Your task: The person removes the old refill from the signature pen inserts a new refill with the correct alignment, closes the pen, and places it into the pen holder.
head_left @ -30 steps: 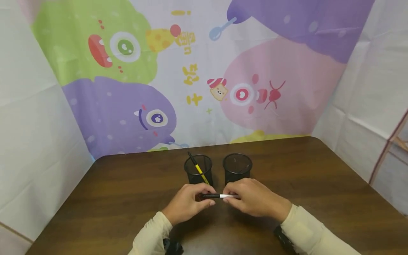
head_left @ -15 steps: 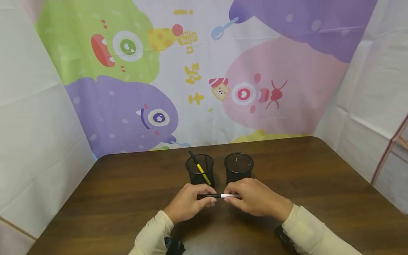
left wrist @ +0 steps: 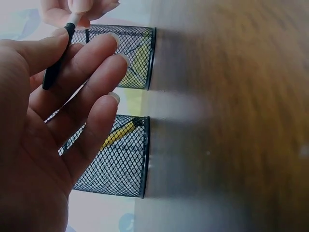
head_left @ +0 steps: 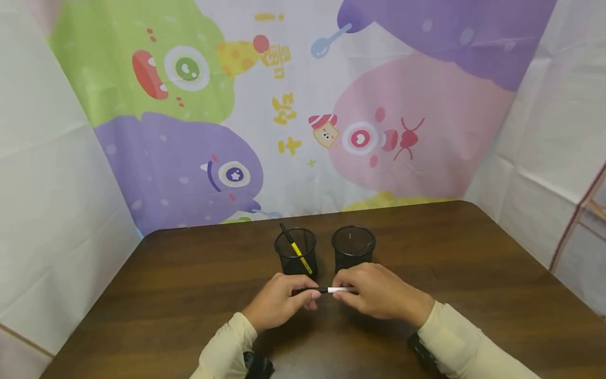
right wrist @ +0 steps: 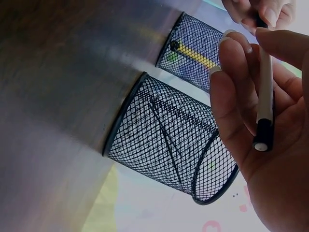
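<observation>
In the head view a marker [head_left: 335, 289] with a black cap and a white barrel lies level between both hands, in front of the cups. My left hand [head_left: 276, 301] pinches the black cap between thumb and index finger; its other fingers are spread loosely in the left wrist view. The white barrel is gripped by my right hand [head_left: 381, 292], whose thumb presses on it in the right wrist view. Just beyond the hands stand two black mesh pen cups. A yellow marker [head_left: 299, 255] with a black cap leans inside the left cup [head_left: 289, 265].
The right cup [right wrist: 154, 130] holds a couple of thin dark sticks. Both cups stand upright on a brown wooden table [head_left: 199, 273]. A cartoon-printed cloth [head_left: 293, 173] hangs behind the table, with white cloth walls at both sides.
My left thumb and fingers have shifted slightly along the black cap, and a lower finger now shows beneath the thumb. My right hand keeps its hold; the cups have not moved.
</observation>
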Motion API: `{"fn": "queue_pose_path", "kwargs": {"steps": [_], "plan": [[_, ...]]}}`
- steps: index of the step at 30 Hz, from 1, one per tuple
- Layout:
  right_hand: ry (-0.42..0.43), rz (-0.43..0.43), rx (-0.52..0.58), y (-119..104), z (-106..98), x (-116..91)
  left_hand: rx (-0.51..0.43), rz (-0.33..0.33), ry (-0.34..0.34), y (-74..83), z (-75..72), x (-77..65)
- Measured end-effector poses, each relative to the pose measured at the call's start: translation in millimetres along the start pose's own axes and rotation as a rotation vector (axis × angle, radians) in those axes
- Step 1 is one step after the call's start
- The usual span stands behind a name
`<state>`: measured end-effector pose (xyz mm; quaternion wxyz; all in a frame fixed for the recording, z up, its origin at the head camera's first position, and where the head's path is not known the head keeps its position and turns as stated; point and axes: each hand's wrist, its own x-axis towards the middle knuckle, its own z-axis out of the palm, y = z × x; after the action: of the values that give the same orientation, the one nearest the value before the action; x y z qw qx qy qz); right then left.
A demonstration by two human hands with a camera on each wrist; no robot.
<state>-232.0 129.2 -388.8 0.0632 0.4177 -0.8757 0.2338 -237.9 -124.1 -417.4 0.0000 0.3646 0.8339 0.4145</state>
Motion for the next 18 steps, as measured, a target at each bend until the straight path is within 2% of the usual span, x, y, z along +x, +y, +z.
{"fn": "queue_pose_path", "kwargs": {"steps": [3,18], "plan": [[0.011,-0.005,-0.019,2.3,-1.5,0.7,0.021,-0.013,-0.013,1.2,-2.0,3.4],[0.031,-0.017,-0.023,1.4,1.6,-0.3,0.03,-0.054,-0.037,1.9,-0.3,0.3]]}}
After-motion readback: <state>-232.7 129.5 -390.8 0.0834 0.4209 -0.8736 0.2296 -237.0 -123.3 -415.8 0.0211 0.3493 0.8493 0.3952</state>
